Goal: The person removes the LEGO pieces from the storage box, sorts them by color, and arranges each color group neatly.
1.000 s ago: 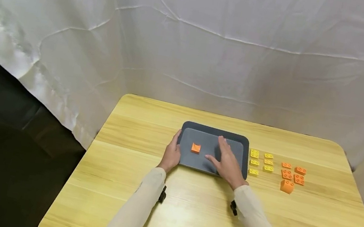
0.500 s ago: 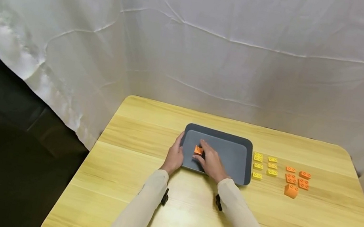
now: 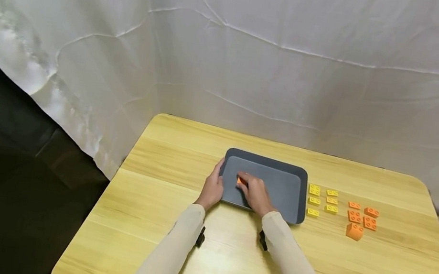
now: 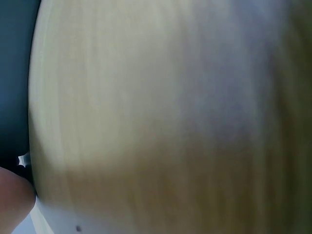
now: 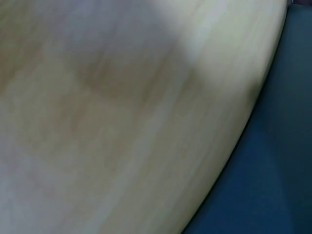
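A dark grey rectangular tray lies on the wooden table in the head view. Along its left side rests my left hand, fingers straight against the edge. Inside the tray, left of its middle, my right hand pinches an orange toy brick between thumb and fingers; the fingers hide much of that brick. The left wrist view catches only a bit of the left hand beside the dark tray wall. In the right wrist view the tray wall shows, without the hand or brick.
Right of the tray, several yellow bricks lie in two columns. Farther right are several orange bricks, including a taller curved one. Pale curtains hang behind the wooden table.
My right hand has moved left across the tray and closed its fingers on the orange brick. The left hand stays at the tray's left edge. The head view has shifted slightly.
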Action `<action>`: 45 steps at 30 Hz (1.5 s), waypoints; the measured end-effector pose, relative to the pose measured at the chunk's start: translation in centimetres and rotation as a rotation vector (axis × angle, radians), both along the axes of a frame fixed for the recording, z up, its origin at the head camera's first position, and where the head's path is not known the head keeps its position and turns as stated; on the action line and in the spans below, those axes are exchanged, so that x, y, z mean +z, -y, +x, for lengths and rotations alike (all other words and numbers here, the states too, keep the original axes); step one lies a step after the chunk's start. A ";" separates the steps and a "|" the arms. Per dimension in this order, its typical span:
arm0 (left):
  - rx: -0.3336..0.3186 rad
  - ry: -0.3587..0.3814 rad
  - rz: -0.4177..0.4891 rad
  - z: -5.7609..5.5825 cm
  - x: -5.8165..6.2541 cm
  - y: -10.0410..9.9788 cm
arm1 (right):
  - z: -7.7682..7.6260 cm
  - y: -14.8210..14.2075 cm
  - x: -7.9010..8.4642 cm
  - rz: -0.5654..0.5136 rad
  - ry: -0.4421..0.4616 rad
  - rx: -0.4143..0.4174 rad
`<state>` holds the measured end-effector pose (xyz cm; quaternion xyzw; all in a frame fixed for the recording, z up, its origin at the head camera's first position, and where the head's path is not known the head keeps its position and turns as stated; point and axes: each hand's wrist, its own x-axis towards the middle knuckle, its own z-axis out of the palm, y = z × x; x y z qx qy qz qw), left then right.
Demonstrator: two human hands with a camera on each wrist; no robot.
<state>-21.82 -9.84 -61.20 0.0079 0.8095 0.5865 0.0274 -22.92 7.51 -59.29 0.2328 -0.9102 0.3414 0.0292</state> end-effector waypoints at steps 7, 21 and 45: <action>-0.004 0.004 0.011 0.1 0.2 0.2 | 0.2 0.2 0.5 0.005 -0.001 -0.002; -0.004 0.006 0.011 0.1 0.3 0.4 | 1.6 -2.0 2.4 -0.032 -0.038 -0.058; -0.002 0.004 0.000 -0.5 0.0 1.9 | 2.1 -8.6 4.7 0.015 -0.027 -0.181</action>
